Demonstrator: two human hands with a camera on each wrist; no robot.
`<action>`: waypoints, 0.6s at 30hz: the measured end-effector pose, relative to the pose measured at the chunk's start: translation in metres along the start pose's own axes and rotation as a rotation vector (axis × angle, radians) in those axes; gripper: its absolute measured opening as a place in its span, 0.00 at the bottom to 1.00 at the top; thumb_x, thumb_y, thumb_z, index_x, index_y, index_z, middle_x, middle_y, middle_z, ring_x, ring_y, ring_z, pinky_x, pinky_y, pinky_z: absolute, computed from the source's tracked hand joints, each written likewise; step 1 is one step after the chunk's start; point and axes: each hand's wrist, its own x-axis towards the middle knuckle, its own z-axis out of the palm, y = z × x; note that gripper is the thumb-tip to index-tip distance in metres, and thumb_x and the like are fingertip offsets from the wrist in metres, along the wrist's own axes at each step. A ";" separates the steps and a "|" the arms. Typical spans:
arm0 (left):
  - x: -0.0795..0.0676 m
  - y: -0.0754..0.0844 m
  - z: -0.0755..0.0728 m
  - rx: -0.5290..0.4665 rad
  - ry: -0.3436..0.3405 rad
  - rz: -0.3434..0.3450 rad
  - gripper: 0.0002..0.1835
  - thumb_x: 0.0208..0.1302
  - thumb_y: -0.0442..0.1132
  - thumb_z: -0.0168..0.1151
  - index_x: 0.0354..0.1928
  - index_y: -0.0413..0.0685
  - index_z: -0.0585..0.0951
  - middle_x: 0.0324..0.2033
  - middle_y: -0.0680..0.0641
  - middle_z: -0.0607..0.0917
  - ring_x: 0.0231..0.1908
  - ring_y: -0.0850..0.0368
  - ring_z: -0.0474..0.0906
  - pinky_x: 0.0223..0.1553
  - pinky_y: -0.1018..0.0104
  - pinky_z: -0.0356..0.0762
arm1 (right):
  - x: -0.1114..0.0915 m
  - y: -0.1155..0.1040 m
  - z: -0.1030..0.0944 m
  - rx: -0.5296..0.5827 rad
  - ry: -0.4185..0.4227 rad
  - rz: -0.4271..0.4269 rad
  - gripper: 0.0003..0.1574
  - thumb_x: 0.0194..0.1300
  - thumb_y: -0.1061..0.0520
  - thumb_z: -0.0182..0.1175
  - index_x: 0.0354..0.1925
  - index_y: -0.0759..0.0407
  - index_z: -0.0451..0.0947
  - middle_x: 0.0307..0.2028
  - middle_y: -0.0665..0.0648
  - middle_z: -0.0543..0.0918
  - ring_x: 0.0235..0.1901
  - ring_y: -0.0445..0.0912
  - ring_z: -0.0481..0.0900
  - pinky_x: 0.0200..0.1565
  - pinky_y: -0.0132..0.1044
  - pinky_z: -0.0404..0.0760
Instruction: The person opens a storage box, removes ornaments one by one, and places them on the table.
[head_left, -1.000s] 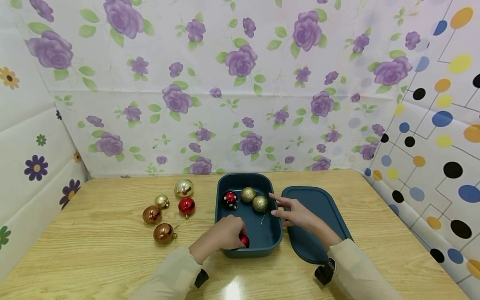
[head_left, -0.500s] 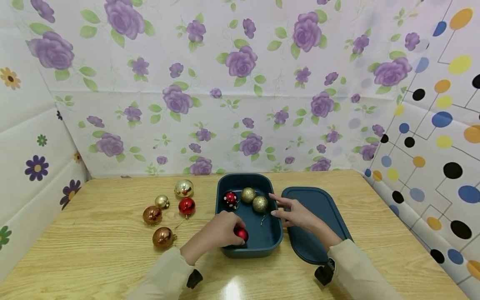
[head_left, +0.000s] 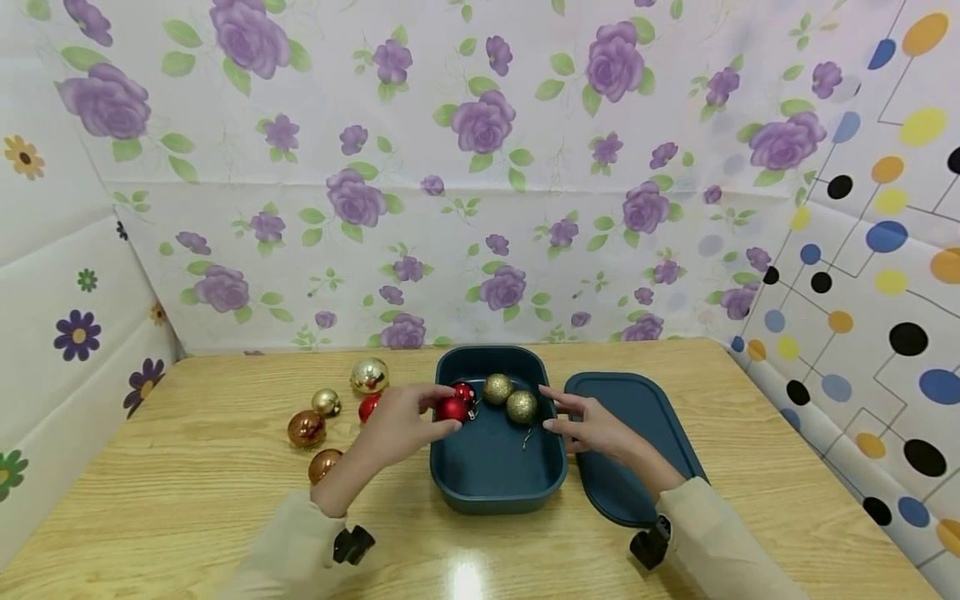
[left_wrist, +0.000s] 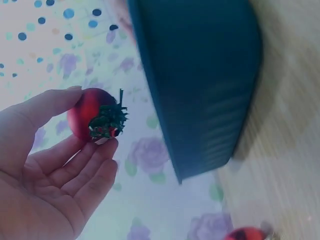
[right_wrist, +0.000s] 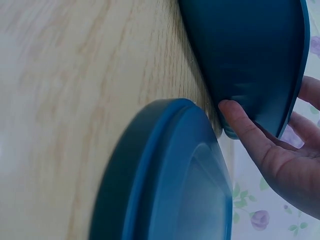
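My left hand (head_left: 396, 425) pinches a red Christmas ball (head_left: 451, 409) between thumb and fingers over the left rim of a dark blue box (head_left: 498, 503). Green tinsel sits around the cap of this red ball in the left wrist view. Behind it inside the box lies a spotted red ball (head_left: 465, 392), partly covered. Two gold glitter balls (head_left: 497, 389) (head_left: 522, 407) rest further right in the box. My right hand (head_left: 592, 423) holds the box's right wall. In the right wrist view one finger (right_wrist: 245, 122) touches the outside, while others reach over the rim.
Left of the box lie a shiny gold ball (head_left: 370, 376), a smaller gold ball (head_left: 326, 402), two brown balls (head_left: 307, 428) (head_left: 324, 465) and a red ball (head_left: 368, 407), partly behind my left hand. A blue lid (head_left: 615, 483) lies right of the box. Patterned cloth (head_left: 480, 208) encloses the table.
My left hand has lifted the red ball from the box's near end and carried it back and left to the left rim. The right hand stays at the box wall.
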 end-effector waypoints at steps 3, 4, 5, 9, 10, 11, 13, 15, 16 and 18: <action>-0.001 -0.005 -0.011 -0.022 0.058 0.016 0.20 0.50 0.40 0.69 0.47 0.42 0.81 0.41 0.45 0.84 0.42 0.51 0.80 0.45 0.54 0.77 | 0.001 0.001 0.000 -0.002 0.000 -0.001 0.43 0.60 0.48 0.60 0.69 0.44 0.53 0.66 0.71 0.51 0.62 0.61 0.59 0.40 0.44 0.80; -0.001 -0.007 -0.016 -0.024 0.076 0.021 0.21 0.50 0.40 0.69 0.47 0.42 0.81 0.40 0.44 0.84 0.41 0.51 0.80 0.44 0.55 0.77 | 0.001 0.001 0.000 -0.002 0.000 -0.002 0.43 0.60 0.48 0.60 0.69 0.44 0.53 0.66 0.71 0.51 0.62 0.60 0.59 0.40 0.44 0.80; -0.002 -0.010 -0.020 -0.014 0.096 0.020 0.21 0.50 0.40 0.69 0.47 0.42 0.81 0.40 0.44 0.84 0.39 0.51 0.80 0.42 0.56 0.77 | 0.001 0.000 0.001 -0.003 0.000 -0.002 0.43 0.60 0.48 0.60 0.69 0.45 0.53 0.66 0.71 0.51 0.62 0.60 0.60 0.40 0.44 0.80; -0.007 -0.022 -0.038 -0.036 0.152 -0.023 0.22 0.51 0.39 0.69 0.49 0.40 0.80 0.40 0.40 0.83 0.38 0.50 0.81 0.37 0.59 0.79 | 0.001 -0.001 0.001 -0.009 0.001 -0.005 0.42 0.61 0.49 0.59 0.69 0.45 0.53 0.66 0.71 0.51 0.61 0.60 0.62 0.39 0.45 0.80; -0.008 -0.026 -0.042 -0.045 0.160 -0.042 0.22 0.51 0.39 0.68 0.49 0.39 0.80 0.41 0.39 0.83 0.38 0.48 0.81 0.37 0.60 0.79 | 0.001 -0.001 0.001 -0.008 0.001 -0.005 0.42 0.61 0.49 0.59 0.69 0.45 0.53 0.66 0.71 0.51 0.61 0.60 0.62 0.38 0.45 0.80; -0.010 -0.030 -0.046 -0.051 0.170 -0.063 0.22 0.52 0.40 0.68 0.50 0.38 0.79 0.42 0.38 0.82 0.39 0.47 0.81 0.37 0.59 0.79 | 0.000 -0.001 0.001 -0.009 0.001 -0.006 0.42 0.61 0.49 0.59 0.69 0.45 0.53 0.66 0.72 0.51 0.61 0.60 0.62 0.38 0.45 0.80; -0.012 -0.039 -0.054 -0.068 0.181 -0.101 0.23 0.53 0.41 0.67 0.51 0.37 0.78 0.44 0.36 0.81 0.43 0.44 0.80 0.40 0.56 0.79 | 0.000 -0.001 0.000 -0.006 0.001 -0.007 0.42 0.61 0.49 0.59 0.69 0.45 0.53 0.66 0.72 0.51 0.61 0.60 0.62 0.39 0.45 0.80; -0.014 -0.049 -0.062 -0.050 0.192 -0.127 0.24 0.54 0.42 0.66 0.51 0.37 0.78 0.46 0.35 0.80 0.44 0.41 0.79 0.42 0.55 0.78 | 0.000 -0.001 0.000 -0.001 -0.002 -0.007 0.42 0.61 0.49 0.59 0.69 0.45 0.53 0.66 0.72 0.51 0.62 0.60 0.61 0.39 0.45 0.80; -0.016 -0.054 -0.065 -0.034 0.201 -0.139 0.24 0.55 0.43 0.66 0.51 0.37 0.77 0.46 0.35 0.80 0.45 0.40 0.78 0.42 0.55 0.78 | 0.000 -0.001 0.000 -0.002 -0.003 -0.008 0.42 0.61 0.49 0.59 0.69 0.45 0.53 0.66 0.72 0.51 0.62 0.60 0.61 0.40 0.44 0.80; -0.019 -0.064 -0.072 -0.013 0.213 -0.171 0.25 0.56 0.45 0.65 0.52 0.36 0.77 0.47 0.34 0.79 0.45 0.39 0.77 0.42 0.53 0.78 | 0.000 -0.001 0.000 -0.003 -0.004 -0.009 0.42 0.61 0.49 0.59 0.69 0.46 0.52 0.66 0.72 0.51 0.62 0.61 0.60 0.40 0.44 0.80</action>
